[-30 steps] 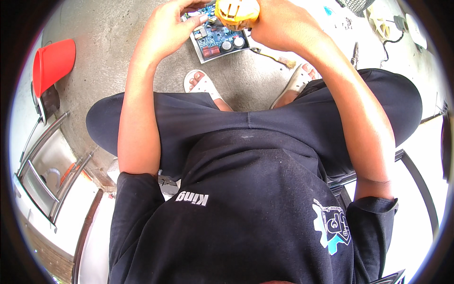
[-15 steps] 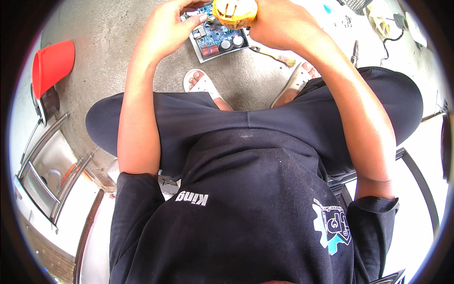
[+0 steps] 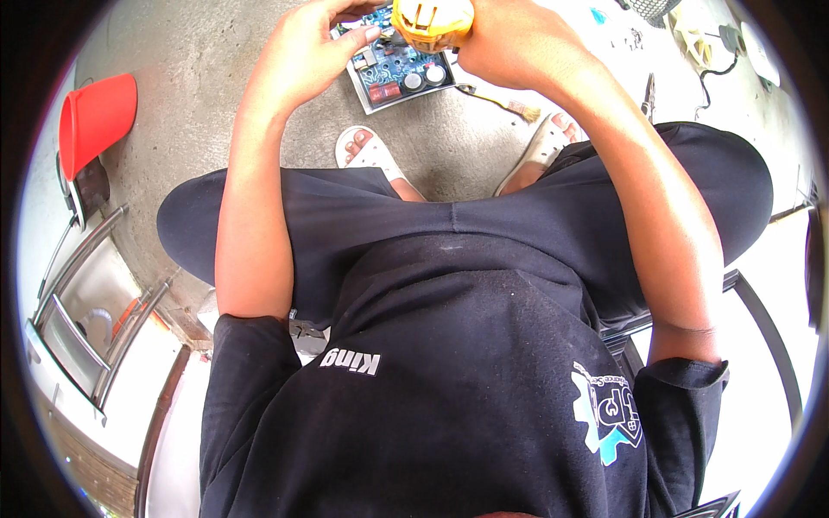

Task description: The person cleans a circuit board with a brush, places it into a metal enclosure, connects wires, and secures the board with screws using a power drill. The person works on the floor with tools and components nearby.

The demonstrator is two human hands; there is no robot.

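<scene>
At the top of the view a blue circuit board (image 3: pixel 389 69) sits in a white casing, with round capacitors and a red-brown component near its closest edge. My left hand (image 3: pixel 306 52) grips the board's left side, its thumb lying over the components; the other fingertips are partly cut off by the frame. My right hand (image 3: pixel 522 43) is wrapped round a yellow power tool (image 3: pixel 432 24) with vent slots, held above the board. The tool's front end and most of my right fingers are hidden.
A brush (image 3: pixel 518 109) with a wooden handle lies right of the board, near my sandalled feet (image 3: pixel 370 154). Pliers-like tool (image 3: pixel 648 95) rests farther right. A red bin-like container (image 3: pixel 97 121) stands at left, above a metal-framed chair (image 3: pixel 86 319).
The yellow power tool has shifted very slightly to the right with my right hand. My left hand stays at the circuit board.
</scene>
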